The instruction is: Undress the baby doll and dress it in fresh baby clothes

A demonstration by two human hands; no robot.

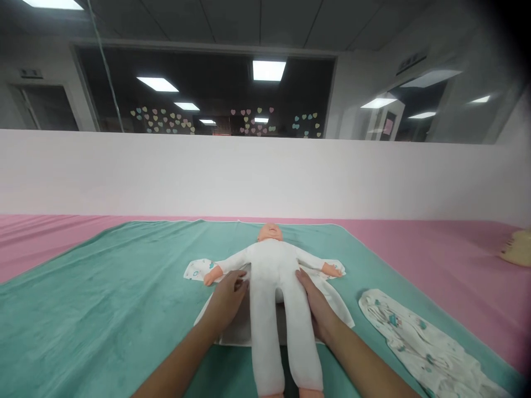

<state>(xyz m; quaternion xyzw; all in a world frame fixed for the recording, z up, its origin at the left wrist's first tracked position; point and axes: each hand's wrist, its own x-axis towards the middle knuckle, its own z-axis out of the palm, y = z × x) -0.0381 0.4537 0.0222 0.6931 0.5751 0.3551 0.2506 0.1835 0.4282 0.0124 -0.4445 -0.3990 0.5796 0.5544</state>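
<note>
A baby doll [269, 257] in a white one-piece suit lies on its back, head at the far end and legs toward me. Beneath it a white baby shirt [338, 304] is spread out, its patterned sleeves [198, 269] reaching past the doll's hands. My left hand [229, 298] is beside the doll's hip on the left, fingers curled over the shirt; whether cloth is between them is hidden. Against the right hip rests my right hand [317, 301], its visible fingers stretched along the white suit. Part of that hand is hidden from view.
A patterned white baby garment [427, 345] lies at the right on the green sheet [124, 309]. Pink cloth [415, 249] surrounds the sheet. A beige object [516, 247] is at the far right edge. Behind stands a low white wall [207, 177] below windows.
</note>
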